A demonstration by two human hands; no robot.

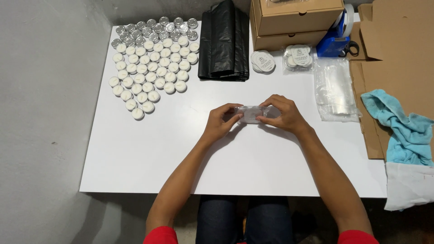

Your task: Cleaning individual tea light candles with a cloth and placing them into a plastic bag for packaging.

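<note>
A small clear packet of tealights [251, 114] is held between both hands just above the white worktop [149, 158]. The left hand [221, 121] is closed on the packet's left end, thumb and fingers pinching it; the right hand [283, 114] is clamped on the right end, fingers curled over the top. Held from both ends like this, the packet appears to be kept taut and level so that its contents stay in line — a judgement, since the wrap itself is partly hidden by the fingers.

Well beyond the left hand and away to its outer side, loose tealights [151, 68] are massed in rows, the farthest ones showing as bare metal cups. Straight beyond the hands, a folded stack of black plastic bags [224, 43] is laid. Beyond the right hand, round printed labels [262, 61] and a small bag of further labels [298, 58] are set in front of stacked cardboard boxes [294, 20], with a blue tape dispenser [335, 38] beside them. Just outside the right hand, a pile of clear plastic sleeves [334, 88] is kept near, and farther out a flattened cardboard sheet [398, 58] and a light blue cloth [402, 129] are seen.

Nothing stands between the hands and the sleeves or the tealights — both are reached over bare worktop.
</note>
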